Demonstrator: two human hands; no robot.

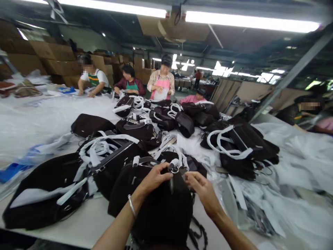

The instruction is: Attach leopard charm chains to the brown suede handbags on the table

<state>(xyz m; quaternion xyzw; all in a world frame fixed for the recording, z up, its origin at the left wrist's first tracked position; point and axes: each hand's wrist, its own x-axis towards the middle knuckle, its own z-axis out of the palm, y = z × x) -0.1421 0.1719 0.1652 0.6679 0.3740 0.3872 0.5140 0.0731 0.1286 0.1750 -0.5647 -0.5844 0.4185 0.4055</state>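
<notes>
A dark handbag (pixel 161 211) stands on the table right in front of me. My left hand (pixel 156 178) pinches its top edge beside a metal ring (pixel 173 169), and a silver bangle (pixel 131 205) circles that wrist. White wrapping covers the strap end above the ring. My right hand (pixel 201 187) is at the bag's upper right side with thumb and fingers pressed together; whatever lies between them is too small to make out. Below it, a dark chain or cord (pixel 199 231) hangs along the bag's right side.
More dark bags with white-wrapped handles lie left (pixel 49 191), ahead (pixel 136 128) and right (pixel 241 146). Clear plastic sheeting (pixel 47 116) spreads over the table. Several people work across it, one in a pink apron (pixel 162 86). Cardboard boxes (pixel 57 55) are stacked behind.
</notes>
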